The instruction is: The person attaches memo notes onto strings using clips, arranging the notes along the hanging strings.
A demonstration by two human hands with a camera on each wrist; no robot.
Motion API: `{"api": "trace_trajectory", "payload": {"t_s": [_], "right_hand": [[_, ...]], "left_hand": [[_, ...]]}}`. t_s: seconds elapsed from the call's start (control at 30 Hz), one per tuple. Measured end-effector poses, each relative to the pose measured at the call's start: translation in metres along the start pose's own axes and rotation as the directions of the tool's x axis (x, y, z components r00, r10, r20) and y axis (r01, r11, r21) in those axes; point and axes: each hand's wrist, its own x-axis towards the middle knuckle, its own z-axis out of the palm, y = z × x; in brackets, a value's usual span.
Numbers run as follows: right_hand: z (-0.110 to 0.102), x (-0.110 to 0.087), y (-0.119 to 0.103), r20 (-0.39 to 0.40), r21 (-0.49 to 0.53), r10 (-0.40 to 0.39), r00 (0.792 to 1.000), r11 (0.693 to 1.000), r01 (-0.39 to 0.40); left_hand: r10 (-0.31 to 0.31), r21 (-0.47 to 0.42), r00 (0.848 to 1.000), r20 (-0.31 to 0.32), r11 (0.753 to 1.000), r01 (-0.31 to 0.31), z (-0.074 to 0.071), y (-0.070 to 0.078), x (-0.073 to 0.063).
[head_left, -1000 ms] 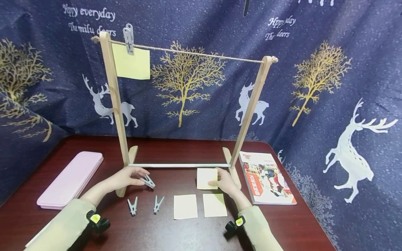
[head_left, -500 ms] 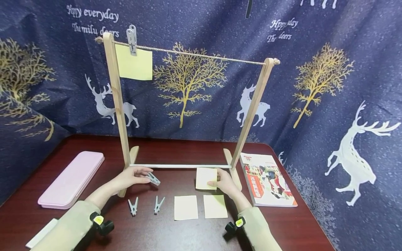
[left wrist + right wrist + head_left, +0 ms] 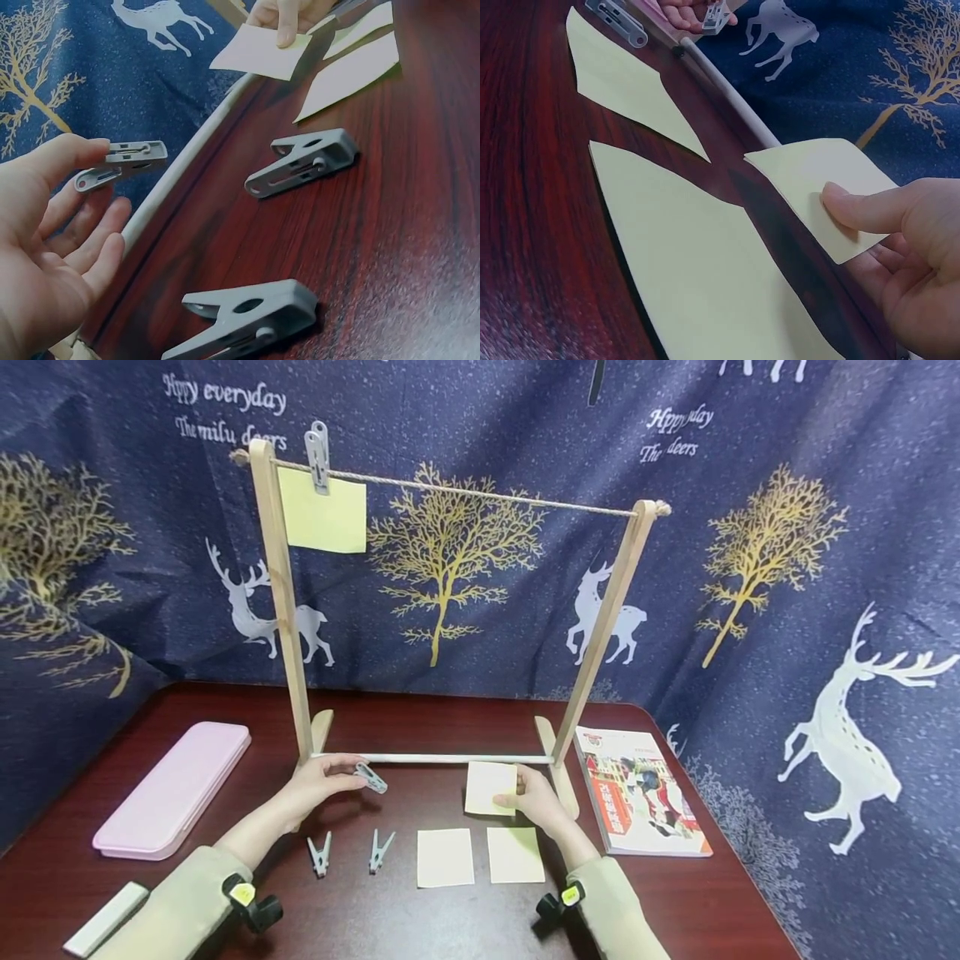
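Note:
My left hand [image 3: 326, 781] pinches a grey clothespin [image 3: 124, 161] by its handle ends, held above the table near the rack's left foot. My right hand [image 3: 536, 797] holds a pale yellow sticky note [image 3: 825, 191] between thumb and fingers, thumb on its face. Two more clothespins lie on the table, a left one [image 3: 319, 855] and a right one [image 3: 380, 852]. Beside them are two flat sticky notes, one [image 3: 446, 857] to the left of the other [image 3: 516, 854]. A yellow note [image 3: 326, 514] hangs from the rope [image 3: 480, 489], clipped by a clothespin [image 3: 318, 460].
The wooden rack [image 3: 281, 585] stands behind the hands, with a white crossbar [image 3: 442, 759] low between its posts. A pink case [image 3: 176, 789] lies at left, a white bar-shaped object [image 3: 108, 918] near the left sleeve. A book [image 3: 643, 789] lies at right. Patterned cloth hangs behind.
My left hand has moved a little right and up with the clothespin, which has turned slightly. My right hand and its sticky note have barely moved. The view has shifted slightly.

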Motion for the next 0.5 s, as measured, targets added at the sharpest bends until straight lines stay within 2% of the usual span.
{"api": "trace_trajectory", "payload": {"t_s": [0.33, 0.5], "right_hand": [[0.0008, -0.0005, 0.0019, 0.025, 0.050, 0.007, 1.000, 0.999, -0.008], [0.0016, -0.0012, 0.0030, 0.040, 0.074, 0.005, 0.999, 0.997, -0.008]], "left_hand": [[0.001, -0.033, 1.000, -0.029, 0.999, -0.002, 0.0042, 0.0003, -0.0001], [0.024, -0.109, 1.000, -0.012, 0.994, -0.025, 0.0056, -0.0003, 0.0005]]}}
